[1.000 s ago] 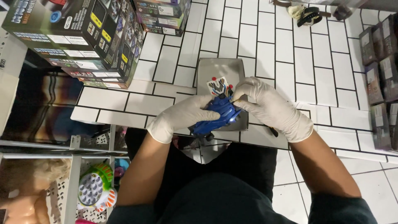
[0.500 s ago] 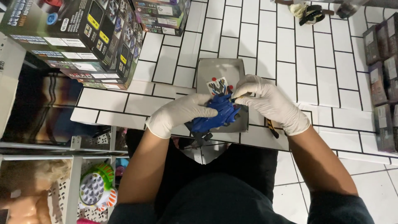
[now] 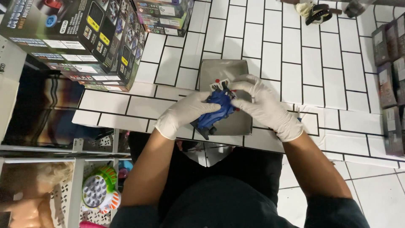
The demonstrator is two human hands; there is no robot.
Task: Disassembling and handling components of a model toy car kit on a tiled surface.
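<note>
Both my hands wear white gloves and hold a blue toy vehicle point(image 3: 218, 110) over a flat grey cardboard piece point(image 3: 225, 71) lying on the white-tiled surface. My left hand point(image 3: 185, 112) grips the toy's lower left side. My right hand point(image 3: 263, 103) wraps over its upper right end, fingers curled around it. Small red and white parts of the toy show near my right fingertips. Much of the toy is hidden by my fingers.
Large dark toy boxes point(image 3: 80, 38) are stacked at the upper left, another box point(image 3: 164, 14) stands at the top. Dark packages point(image 3: 392, 76) line the right edge. A shelf unit with a colourful round toy point(image 3: 101, 192) stands at the lower left.
My hands and the blue toy have stayed over the grey cardboard. My right fingers have shifted slightly over the toy's upper end.
</note>
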